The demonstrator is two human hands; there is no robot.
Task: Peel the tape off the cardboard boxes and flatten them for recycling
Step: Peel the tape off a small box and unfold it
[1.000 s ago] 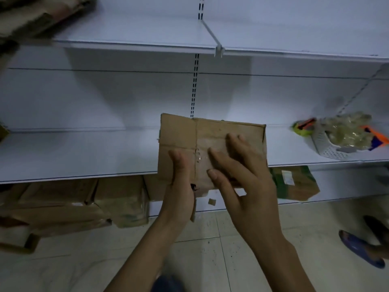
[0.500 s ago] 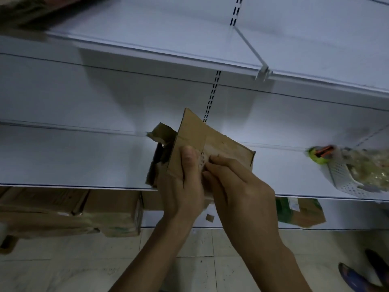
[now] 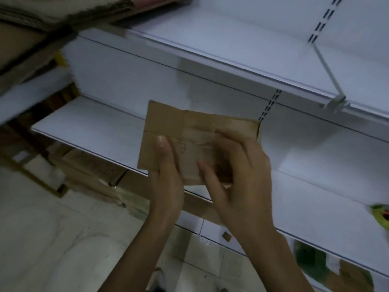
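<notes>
While the left hand (image 3: 166, 182) gripped the small brown cardboard box (image 3: 168, 121) at its lower left part, with the thumb flat on the front face, the box was up in the air before a white metal shelf (image 3: 94, 127). The right hand (image 3: 237, 171) lay over the box's right part with bent fingers. It was too blurred to tell if it pinched the clear tape (image 3: 195, 142).

- One flattened brown cardboard box (image 3: 168, 123)
- Two bare hands: left hand (image 3: 166, 182), right hand (image 3: 246, 178)
- Two white metal shelf boards (image 3: 94, 125), one above the other
- One small brown cardboard scrap (image 3: 227, 236)
- One blurred green object (image 3: 382, 216)
- One heap of brown corrugated cardboard sheets (image 3: 63, 13), too blurred to count singly
</notes>
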